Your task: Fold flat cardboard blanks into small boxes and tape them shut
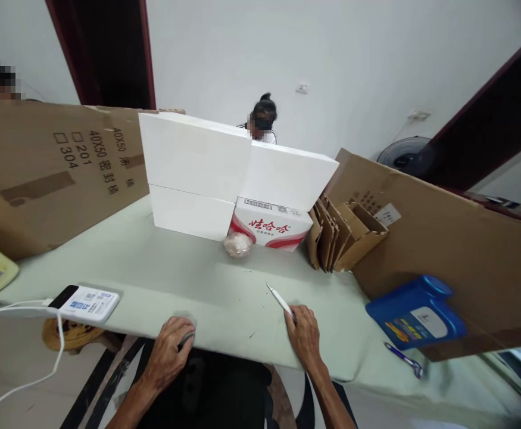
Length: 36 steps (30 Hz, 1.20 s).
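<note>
White walls and two dark door frames back a pale green surface (189, 280), screened by cardboard panels at left (41, 173) and right (456, 238).

Right hand (305, 338): rests at the near edge, grip closed on the near end of a white pen (278, 298). The pen's long axis runs from the hand toward far left, with the tip pointing at a small plastic bag (237, 244) and lying well apart from it.

Left hand (168, 351): lies near left of the pen, fingers curled narrowly over a small grey object (187, 338) at the surface edge. What the object is cannot be told. The right hand is nearer to the bag.

Far centre: stacked white foam boxes (197, 161) and a red-and-white carton (271, 229), with the bag touching the carton's near corner. A blue jug (416, 313) lies at right.
</note>
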Tool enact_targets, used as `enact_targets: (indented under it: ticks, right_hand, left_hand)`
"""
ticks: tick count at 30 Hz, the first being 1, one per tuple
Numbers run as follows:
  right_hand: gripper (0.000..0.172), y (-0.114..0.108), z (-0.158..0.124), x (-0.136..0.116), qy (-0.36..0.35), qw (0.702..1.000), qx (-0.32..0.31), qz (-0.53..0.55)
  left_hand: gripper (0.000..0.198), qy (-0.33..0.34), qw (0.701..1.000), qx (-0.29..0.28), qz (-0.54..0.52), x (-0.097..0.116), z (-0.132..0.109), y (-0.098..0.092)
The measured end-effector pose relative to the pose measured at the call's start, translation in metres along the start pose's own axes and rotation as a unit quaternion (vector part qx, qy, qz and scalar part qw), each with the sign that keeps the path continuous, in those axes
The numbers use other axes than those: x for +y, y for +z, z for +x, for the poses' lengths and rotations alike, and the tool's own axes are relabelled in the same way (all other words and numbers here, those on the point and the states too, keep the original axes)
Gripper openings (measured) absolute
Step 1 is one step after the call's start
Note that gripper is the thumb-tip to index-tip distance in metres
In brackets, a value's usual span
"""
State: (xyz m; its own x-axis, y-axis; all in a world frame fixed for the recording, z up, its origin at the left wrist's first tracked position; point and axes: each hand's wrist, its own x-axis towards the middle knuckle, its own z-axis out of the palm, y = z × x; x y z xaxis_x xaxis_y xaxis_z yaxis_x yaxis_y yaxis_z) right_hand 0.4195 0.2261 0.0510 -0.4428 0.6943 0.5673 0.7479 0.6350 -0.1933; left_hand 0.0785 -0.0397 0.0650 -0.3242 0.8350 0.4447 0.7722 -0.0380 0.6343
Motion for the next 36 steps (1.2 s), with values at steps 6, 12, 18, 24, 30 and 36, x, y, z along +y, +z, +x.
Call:
enact_targets:
  ticks: [6,12,18,24,30,36]
  right_hand:
    - [0.041,0.001,0.006,0.0,-0.008,1.0,0.018,0.007]
    - [0.041,0.002,0.007,-0.007,0.0,1.0,0.026,0.005]
    - [0.035,-0.002,0.007,-0.013,-0.001,0.999,0.03,0.016]
    - [0.023,-0.011,-0.001,-0.029,0.024,0.999,0.024,0.004]
    - [0.014,-0.01,-0.012,-0.045,0.09,0.996,-0.004,-0.025]
    - [0.017,-0.014,-0.011,-0.049,0.137,0.99,0.0,0.032]
  left_hand:
    - [0.025,-0.002,1.0,-0.027,0.004,0.003,-0.001,-0.002]
    - [0.025,-0.006,0.998,-0.059,0.023,0.001,0.032,-0.004]
    - [0.065,0.001,0.995,-0.08,0.058,0.013,0.162,0.038]
    - [0.099,-0.009,0.986,-0.131,0.103,0.042,0.263,0.089]
    - [0.071,0.014,0.984,-0.129,0.124,0.044,0.267,0.097]
    - [0.051,0.048,0.996,-0.05,0.057,0.008,0.247,0.09]
